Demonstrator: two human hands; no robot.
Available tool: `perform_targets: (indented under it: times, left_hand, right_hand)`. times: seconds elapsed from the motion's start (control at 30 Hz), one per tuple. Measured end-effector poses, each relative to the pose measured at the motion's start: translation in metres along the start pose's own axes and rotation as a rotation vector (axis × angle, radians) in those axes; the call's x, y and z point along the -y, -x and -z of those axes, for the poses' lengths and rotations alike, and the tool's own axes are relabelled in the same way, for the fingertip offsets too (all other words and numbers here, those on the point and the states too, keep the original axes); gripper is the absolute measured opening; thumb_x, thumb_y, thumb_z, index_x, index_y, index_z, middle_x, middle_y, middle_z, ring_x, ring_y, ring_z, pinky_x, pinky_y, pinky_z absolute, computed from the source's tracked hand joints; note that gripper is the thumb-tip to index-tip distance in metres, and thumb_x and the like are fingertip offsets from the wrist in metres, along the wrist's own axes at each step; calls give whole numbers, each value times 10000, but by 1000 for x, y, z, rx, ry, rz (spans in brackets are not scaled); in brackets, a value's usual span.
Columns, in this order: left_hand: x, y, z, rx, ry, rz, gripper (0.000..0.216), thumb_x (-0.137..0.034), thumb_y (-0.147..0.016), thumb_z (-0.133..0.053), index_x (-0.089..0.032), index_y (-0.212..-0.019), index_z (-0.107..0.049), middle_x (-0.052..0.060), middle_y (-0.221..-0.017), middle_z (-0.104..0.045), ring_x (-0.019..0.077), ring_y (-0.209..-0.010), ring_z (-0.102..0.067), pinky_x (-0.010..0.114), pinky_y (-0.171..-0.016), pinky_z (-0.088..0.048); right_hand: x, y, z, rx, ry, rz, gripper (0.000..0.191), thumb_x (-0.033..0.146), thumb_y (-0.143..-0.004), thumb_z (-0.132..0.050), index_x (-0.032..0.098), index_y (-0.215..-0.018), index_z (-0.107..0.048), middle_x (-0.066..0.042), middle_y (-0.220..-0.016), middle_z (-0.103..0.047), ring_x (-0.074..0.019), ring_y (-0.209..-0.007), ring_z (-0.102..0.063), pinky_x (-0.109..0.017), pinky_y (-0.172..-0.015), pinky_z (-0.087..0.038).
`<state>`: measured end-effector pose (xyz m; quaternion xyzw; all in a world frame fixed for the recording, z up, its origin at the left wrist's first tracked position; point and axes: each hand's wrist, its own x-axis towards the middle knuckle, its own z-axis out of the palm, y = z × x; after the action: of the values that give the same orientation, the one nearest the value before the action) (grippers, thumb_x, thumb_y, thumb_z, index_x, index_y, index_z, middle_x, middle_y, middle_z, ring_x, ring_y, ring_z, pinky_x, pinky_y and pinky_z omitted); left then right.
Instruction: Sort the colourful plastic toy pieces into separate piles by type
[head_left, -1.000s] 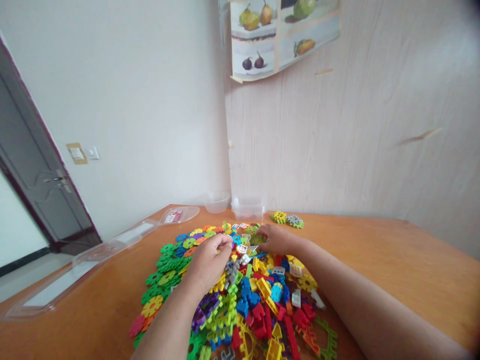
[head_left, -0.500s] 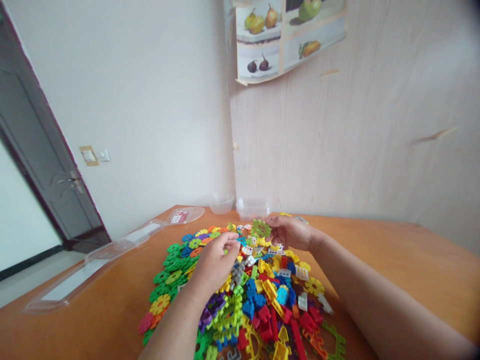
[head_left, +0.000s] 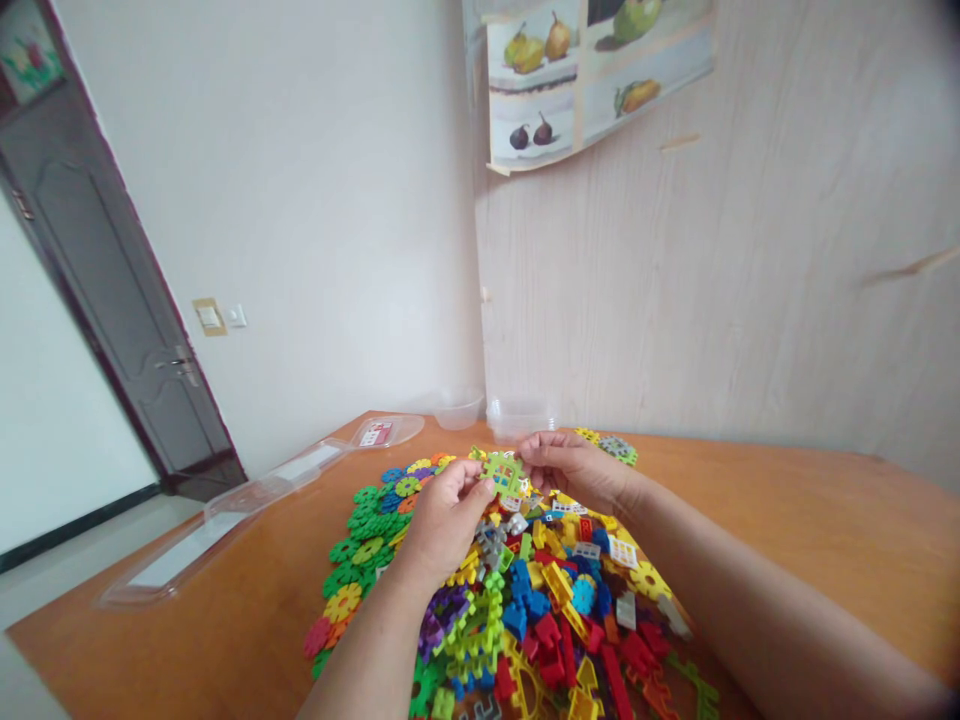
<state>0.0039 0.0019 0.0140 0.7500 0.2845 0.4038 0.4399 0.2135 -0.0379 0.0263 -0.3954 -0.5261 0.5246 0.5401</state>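
Note:
A light green square building piece (head_left: 503,469) is held up over a big heap of colourful plastic building pieces (head_left: 525,590) on the wooden table (head_left: 787,520). My right hand (head_left: 574,468) pinches the piece's right edge. My left hand (head_left: 444,518) pinches its left edge with thumb and fingers. Both hands hover just above the far part of the heap. Green and yellow flower-shaped pieces (head_left: 360,540) lie at the heap's left side.
Two clear plastic tubs (head_left: 517,415) stand at the table's back edge by the wall. A long clear lid (head_left: 247,500) lies along the left edge. A few joined flower pieces (head_left: 611,447) lie behind my right hand. A dark door (head_left: 112,300) is at left.
My right hand lifted the light green piece out of the heap. My left hand rose from the pile and took hold of its other side.

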Motion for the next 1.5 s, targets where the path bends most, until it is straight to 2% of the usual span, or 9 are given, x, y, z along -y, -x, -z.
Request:
perform_targets:
  times: [0.23, 0.4, 0.57, 0.67, 0.87, 1.07, 1.17, 1.37, 1.5]
  left_hand:
    - [3, -1, 1, -78, -47, 16, 412, -437, -853, -617, -164, -1160, -636, 93, -1084, -720, 217, -979, -678, 334, -871, -513]
    - [2, -2, 7, -165, -121, 15, 397, -488, -845, -614, -165, -1066, -680, 84, -1053, -731, 226, -992, -674, 331, -886, -499]
    - [0, -2, 8, -179, -153, 9, 378, -486, -846, -609, -169, -1035, -694, 70, -1029, -743, 226, -970, -679, 324, -882, -494]
    - [0, -2, 8, -188, -195, 6, 378, -487, -859, -596, -173, -1047, -694, 66, -1031, -742, 224, -967, -678, 324, -884, -489]
    - [0, -2, 8, -189, -212, 0, 366, -484, -858, -594, -179, -1027, -705, 64, -1013, -748, 229, -953, -682, 328, -883, -489]
    - [1, -2, 8, -195, -208, -8, 355, -479, -852, -599, -184, -1015, -711, 60, -1001, -750, 228, -939, -683, 326, -873, -493]
    - [1, -2, 8, -187, -213, -12, 345, -478, -854, -596, -187, -1002, -710, 56, -998, -750, 227, -941, -682, 324, -876, -491]
    - [1, -2, 8, -186, -241, 2, 362, -483, -872, -573, -183, -1030, -698, 59, -1015, -742, 230, -957, -674, 336, -885, -483]
    - [2, -1, 8, -183, -263, -10, 360, -487, -878, -566, -185, -1021, -701, 56, -998, -742, 228, -945, -671, 337, -885, -480]
  right_hand:
    - [5, -2, 13, -95, 60, -12, 285, 349, -673, -822, 142, -769, -651, 30, -603, -594, -68, -521, -505, -193, -491, -384]
    - [3, -7, 68, -699, -12, 61, 221, 257, -637, -796, 163, -722, -615, 14, -606, -602, -73, -495, -492, -191, -438, -390]
    - [-10, 2, 131, -1067, -21, 76, 181, 206, -676, -706, 200, -683, -525, 43, -502, -532, -76, -434, -474, -187, -402, -406]
    - [-23, 9, 150, -1181, -19, 41, 181, 154, -650, -698, 205, -676, -526, 43, -459, -515, -90, -407, -470, -198, -376, -408]
    - [-48, 9, 163, -1203, -12, -57, 207, 81, -638, -690, 197, -619, -520, 32, -441, -513, -106, -387, -484, -214, -358, -426]
    - [-55, 4, 171, -1146, -5, -98, 125, 134, -823, -653, 143, -745, -556, 43, -634, -593, -84, -533, -591, -210, -505, -535]
    - [-56, 4, 171, -1126, 56, -88, 152, 101, -749, -663, 173, -696, -540, 11, -611, -593, -114, -532, -596, -228, -498, -537]
    - [-53, 6, 158, -1059, 349, -55, 120, 139, -650, -630, 211, -620, -539, 28, -435, -458, -119, -411, -438, -241, -384, -376]
    - [-53, -5, 134, -919, 559, -6, 127, 234, -708, -588, 187, -813, -640, 11, -537, -558, -135, -481, -496, -247, -458, -392]
